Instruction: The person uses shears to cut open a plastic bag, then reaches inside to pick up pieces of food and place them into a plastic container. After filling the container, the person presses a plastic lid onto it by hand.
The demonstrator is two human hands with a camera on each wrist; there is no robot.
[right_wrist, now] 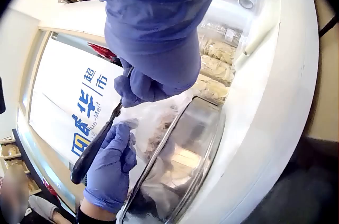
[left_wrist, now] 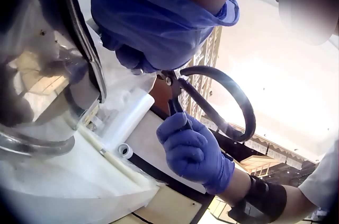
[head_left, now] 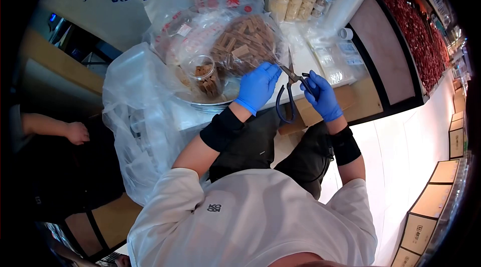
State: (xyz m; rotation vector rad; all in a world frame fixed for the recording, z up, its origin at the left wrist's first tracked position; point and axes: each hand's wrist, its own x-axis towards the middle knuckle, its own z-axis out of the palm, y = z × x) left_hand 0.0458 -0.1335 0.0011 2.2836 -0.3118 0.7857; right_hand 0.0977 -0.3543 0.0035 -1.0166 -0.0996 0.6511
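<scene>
A shop counter serves as the white table [head_left: 305, 59], with printed banners behind it on the far left and a bed of red goods [head_left: 416, 31] along the far right; a big loose sheet of clear plastic [head_left: 133, 101] spills off the table's left edge; beside it, in the middle of the table, sits a bulging clear bag [head_left: 240, 41] packed with brown block-like pieces; the bag leans over a steel bowl [head_left: 210, 105], and a small clear jar [head_left: 205, 74] with a few brown pieces stands in that bowl.

The left hand [head_left: 258, 86], in a blue glove, reaches to the right side of the bag; from the right wrist its fingers [right_wrist: 119, 134] are seen narrowed to a pinch on the plastic film. The right hand [head_left: 323, 97], also gloved, grips the scissors [head_left: 289, 94]; its fingers are curled round one handle, while the other dark loop hangs free toward the near side; the blades point at the pinched film, between the two hands. A small roll of tape [head_left: 345, 33] lies far right on the table.

The film looks thin, soft and slippery, likely to slide or bunch unless pinched close to the blades and kept taut; the bag's load seems heavy enough to anchor it; the scissors look stiff and weighty, best held by the loops, away from the edges.
</scene>
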